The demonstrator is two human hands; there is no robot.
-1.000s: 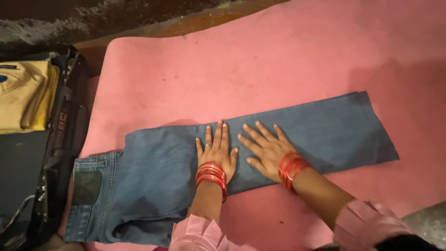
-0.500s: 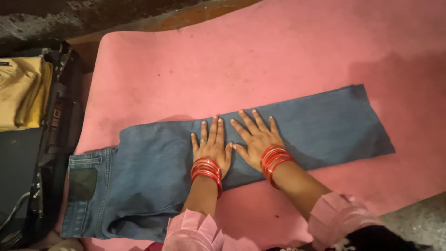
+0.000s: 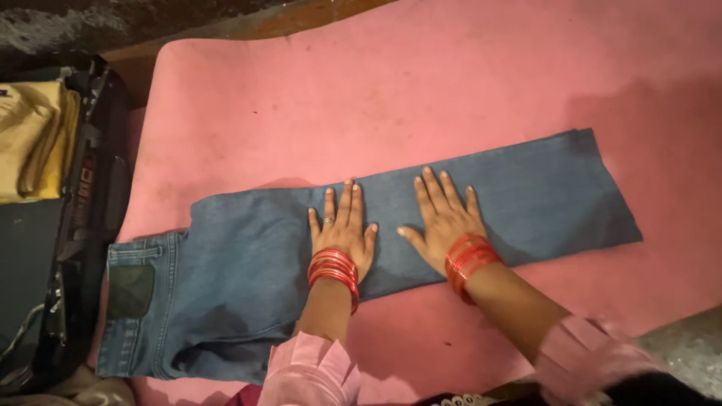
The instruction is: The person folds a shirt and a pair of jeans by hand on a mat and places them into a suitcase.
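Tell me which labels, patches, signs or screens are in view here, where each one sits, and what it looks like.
Dark patch: a dull greenish-black rectangle on the waistband end of the blue jeans, left of both hands.
Strip label: a narrow band with red and pale markings, running along the edge of the black case at the left.
No signs or screens show.

Pink ruffled sleeves (image 3: pixel 312 368), stacked red bangles (image 3: pixel 335 269) on both wrists, ring (image 3: pixel 329 220) on one finger

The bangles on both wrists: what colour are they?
Red, seen clearly in the head view: a stack of bangles on the left wrist, another on the right.
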